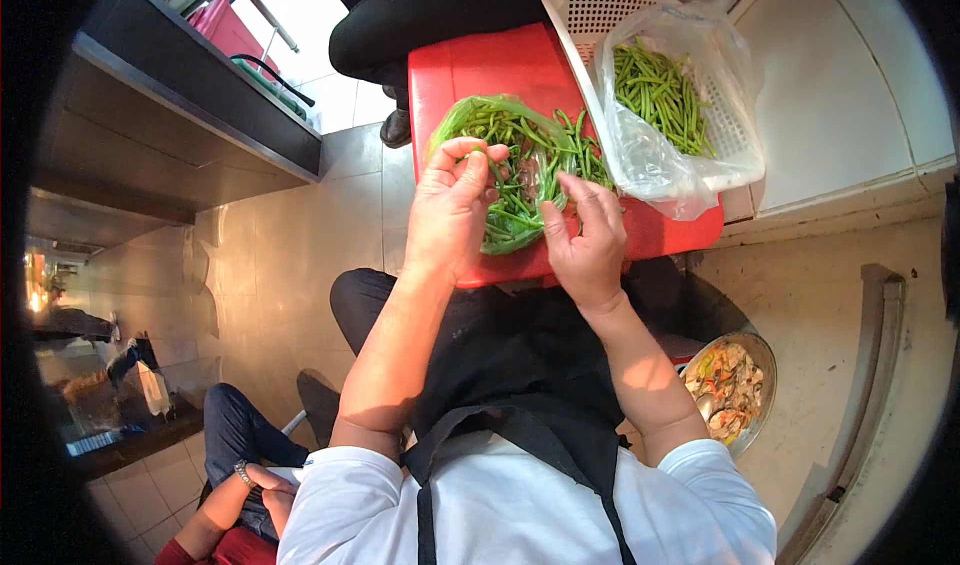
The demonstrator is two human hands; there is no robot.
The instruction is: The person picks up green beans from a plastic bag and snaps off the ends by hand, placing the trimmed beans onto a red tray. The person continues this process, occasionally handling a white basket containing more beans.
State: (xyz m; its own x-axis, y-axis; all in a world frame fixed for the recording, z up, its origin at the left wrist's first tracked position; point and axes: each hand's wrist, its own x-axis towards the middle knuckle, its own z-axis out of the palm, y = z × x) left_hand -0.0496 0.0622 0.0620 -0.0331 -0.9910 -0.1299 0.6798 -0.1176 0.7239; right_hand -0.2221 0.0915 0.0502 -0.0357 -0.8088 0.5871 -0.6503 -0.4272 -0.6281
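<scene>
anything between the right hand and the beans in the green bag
Yes, the thin right side of the green bag appears to stand between the right hand and the beans. The bag looks open on top, with beans showing.

You can read no text, label, brand, number or sign on anything in your view.
</scene>
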